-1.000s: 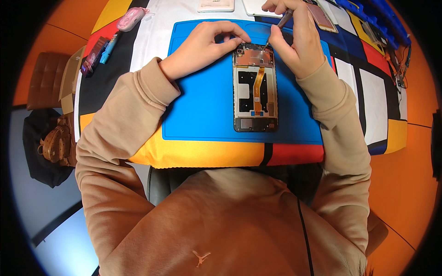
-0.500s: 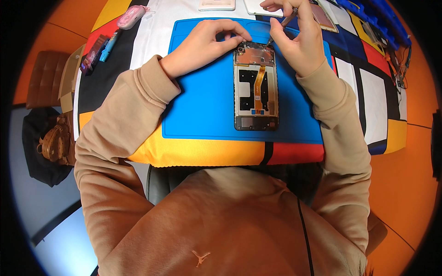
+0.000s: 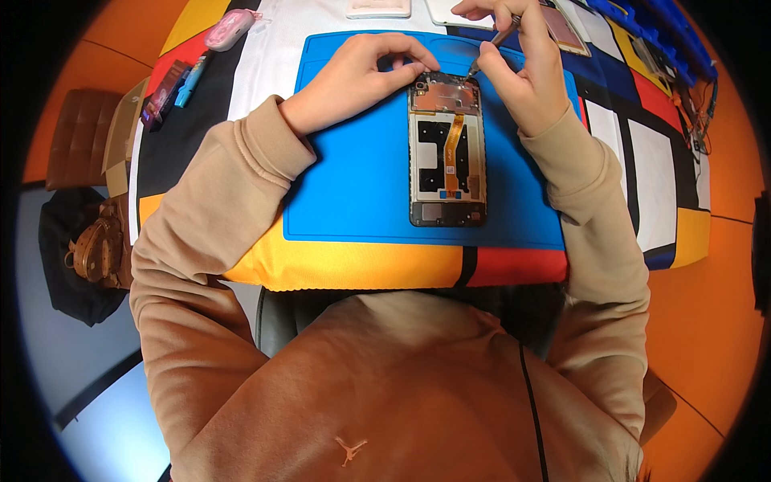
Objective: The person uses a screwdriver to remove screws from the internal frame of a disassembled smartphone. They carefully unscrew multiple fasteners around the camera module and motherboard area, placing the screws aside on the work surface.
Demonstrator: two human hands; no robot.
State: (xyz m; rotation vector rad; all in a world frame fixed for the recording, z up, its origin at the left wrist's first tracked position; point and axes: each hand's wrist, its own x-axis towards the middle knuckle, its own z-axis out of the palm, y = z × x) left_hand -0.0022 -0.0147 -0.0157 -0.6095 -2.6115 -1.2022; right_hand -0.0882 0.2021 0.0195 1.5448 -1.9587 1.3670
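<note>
An opened phone (image 3: 430, 181) lies with its inside facing up, a metal plate near its far end and an orange flex cable running down its middle. My left hand (image 3: 353, 80) steadies its far left corner, thumb and index finger closed on the edge. A slim screwdriver (image 3: 503, 37) is held in my right hand (image 3: 530, 80), thumb on one side and fingers on the other. Its tip points down at the far right corner of the phone. Whether the tip sits in a screw is too small to tell.
Under the phone is a blue work mat (image 3: 353, 193) on a colourful patterned tablecloth (image 3: 345, 265). A pink case (image 3: 228, 30) and a blue pen (image 3: 189, 83) lie at the left. Phone parts (image 3: 566, 32) rest at the far right, near blue bins (image 3: 675, 36).
The fingers of my right hand have shifted slightly on the screwdriver, the thumb moving a little right. My left hand and the phone have hardly moved.
</note>
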